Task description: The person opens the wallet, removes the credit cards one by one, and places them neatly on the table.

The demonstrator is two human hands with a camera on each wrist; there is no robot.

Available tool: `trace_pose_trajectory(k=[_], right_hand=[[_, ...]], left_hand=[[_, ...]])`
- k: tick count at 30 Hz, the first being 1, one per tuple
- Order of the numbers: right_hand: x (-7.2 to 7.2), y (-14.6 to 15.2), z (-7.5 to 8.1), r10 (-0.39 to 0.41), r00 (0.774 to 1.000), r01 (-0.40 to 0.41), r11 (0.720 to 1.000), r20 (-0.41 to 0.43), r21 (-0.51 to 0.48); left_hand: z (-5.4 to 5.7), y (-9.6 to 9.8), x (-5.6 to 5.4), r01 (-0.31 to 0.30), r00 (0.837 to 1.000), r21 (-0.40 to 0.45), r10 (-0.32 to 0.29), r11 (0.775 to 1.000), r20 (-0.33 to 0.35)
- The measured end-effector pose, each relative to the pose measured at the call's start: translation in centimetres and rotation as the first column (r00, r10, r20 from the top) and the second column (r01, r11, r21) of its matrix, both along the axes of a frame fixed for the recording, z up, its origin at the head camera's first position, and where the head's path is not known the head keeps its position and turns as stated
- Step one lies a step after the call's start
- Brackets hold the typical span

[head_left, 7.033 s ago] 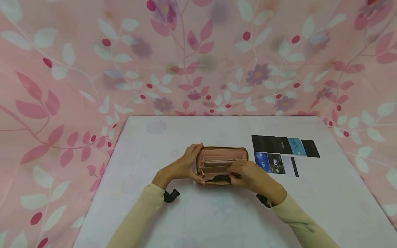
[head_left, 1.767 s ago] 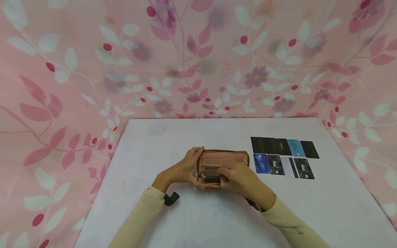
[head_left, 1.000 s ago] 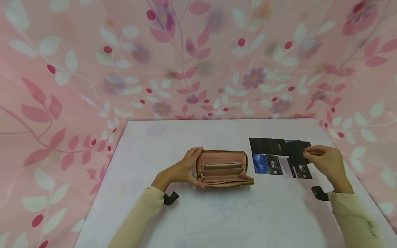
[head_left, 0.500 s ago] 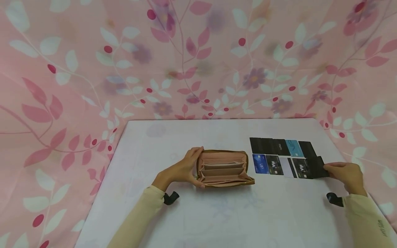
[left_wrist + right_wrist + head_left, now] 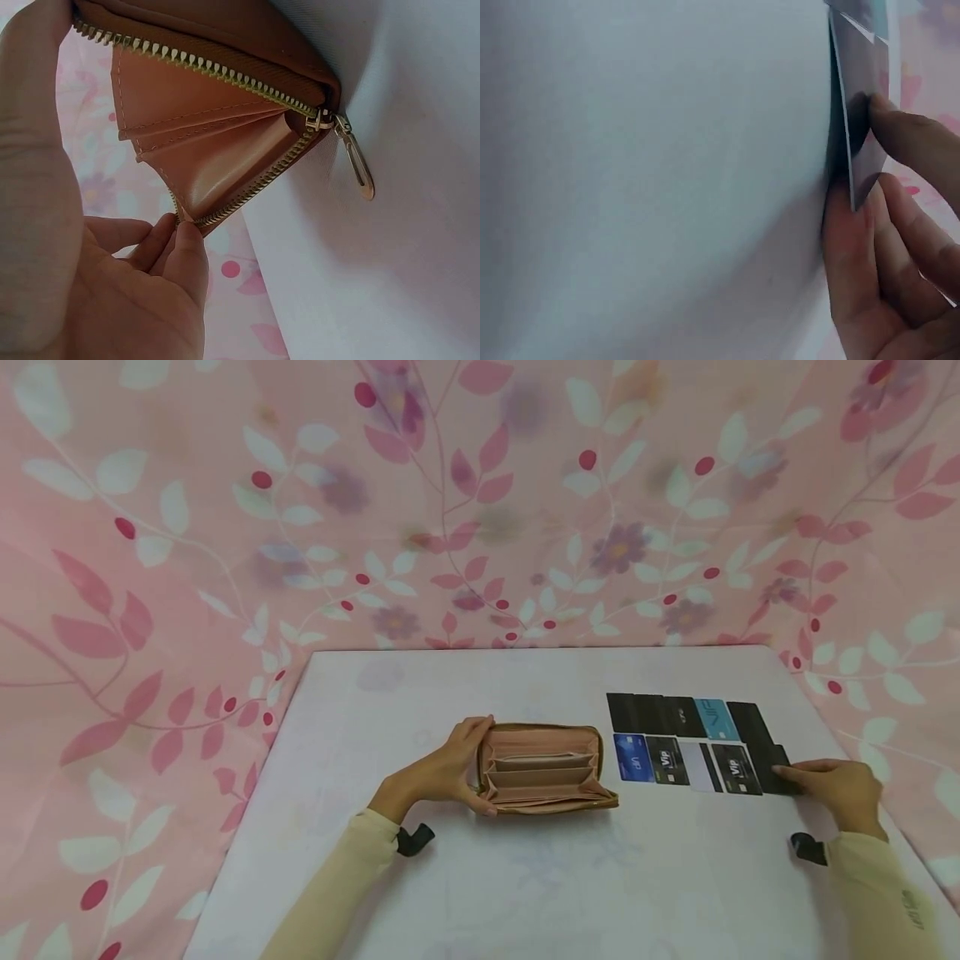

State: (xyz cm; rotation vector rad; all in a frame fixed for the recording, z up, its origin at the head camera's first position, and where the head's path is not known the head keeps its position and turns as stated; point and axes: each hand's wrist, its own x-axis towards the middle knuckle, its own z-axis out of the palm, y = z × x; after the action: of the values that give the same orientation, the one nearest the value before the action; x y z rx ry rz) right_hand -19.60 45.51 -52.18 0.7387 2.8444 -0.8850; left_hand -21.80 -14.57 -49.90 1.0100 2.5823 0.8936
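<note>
An unzipped tan wallet [image 5: 542, 764] stands open mid-table, with pleated pockets inside. My left hand [image 5: 438, 768] holds its left end, thumb low and fingers at the upper corner. In the left wrist view, the thumb and fingertips [image 5: 191, 251] meet at the zippered edge of the wallet [image 5: 225, 112], and a metal zip pull [image 5: 358, 165] hangs from the corner. At the right end of the front card row, my right hand [image 5: 840, 789] pinches a plain black card [image 5: 768, 764]. The right wrist view shows this card [image 5: 861, 82] tilted between the thumb and fingers [image 5: 855, 255].
Beside the wallet lie two rows of cards: a back row of black cards [image 5: 648, 714] with one light-blue card [image 5: 716, 719], and a front row with a blue card [image 5: 633, 757], black Vip cards [image 5: 666, 762] and a white striped card [image 5: 699, 766]. A patterned pink cloth [image 5: 465, 510] rises behind the table.
A black Vip card joined the front row. My right hand then took a black card from the wallet and carried it right to that row's end. My left hand kept its hold.
</note>
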Motion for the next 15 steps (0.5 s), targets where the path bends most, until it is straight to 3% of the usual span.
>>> trace_pose_trajectory(k=[9,12,15], right_hand=[[-1.6,-2.4,0.9,0.076,0.997,-0.075,0.983,0.001,0.166],[-2.1,-3.4,1.3,0.120,0.991,-0.103,0.969,-0.062,0.223],[-3.1,-4.9,2.3,0.149,0.967,-0.086,0.955,-0.207,0.285]], left_hand=[[0.0,0.0,-0.3,-0.002,1.000,0.009,0.002,1.000,0.017],[0.0,-0.2,-0.4,-0.002,1.000,0.017,0.002,1.000,0.015],[0.0,-0.6,-0.8,-0.028,0.999,0.047,0.029,0.998,-0.020]])
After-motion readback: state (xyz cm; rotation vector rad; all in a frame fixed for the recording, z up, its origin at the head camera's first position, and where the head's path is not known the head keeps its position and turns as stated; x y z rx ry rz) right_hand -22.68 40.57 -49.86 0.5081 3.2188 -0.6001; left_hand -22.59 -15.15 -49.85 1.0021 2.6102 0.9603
